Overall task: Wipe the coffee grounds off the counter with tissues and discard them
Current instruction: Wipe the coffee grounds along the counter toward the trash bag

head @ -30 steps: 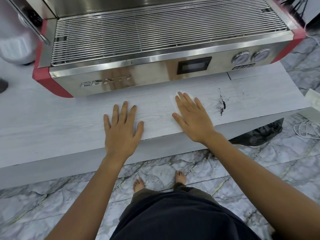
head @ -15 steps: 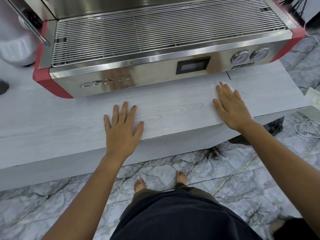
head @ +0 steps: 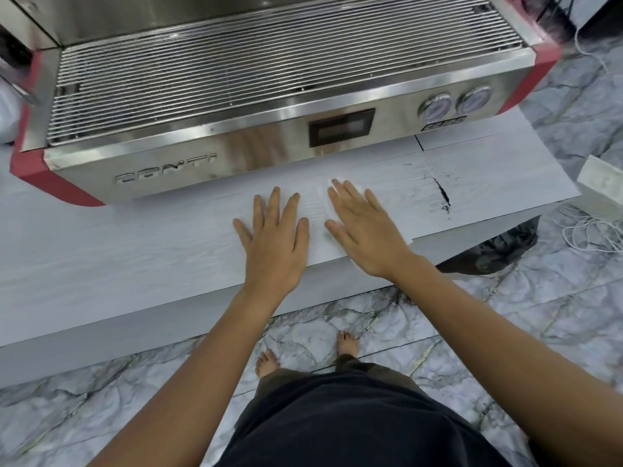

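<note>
A thin dark streak of coffee grounds lies on the pale wood-grain counter, right of both hands. My right hand presses flat, fingers straight, on a white tissue that is mostly hidden beneath it; only its edges show by the fingertips and at the counter's front edge. My left hand rests flat on the bare counter just to the left, fingers spread, holding nothing.
A steel espresso machine with red corners stands along the back of the counter. A black bag sits on the marble floor under the counter's right end, with white cables and a white box beyond.
My right hand swept the tissue right over the grounds, then slid back left beside my left hand. The grounds now form a thinner streak. The left hand stayed put.
</note>
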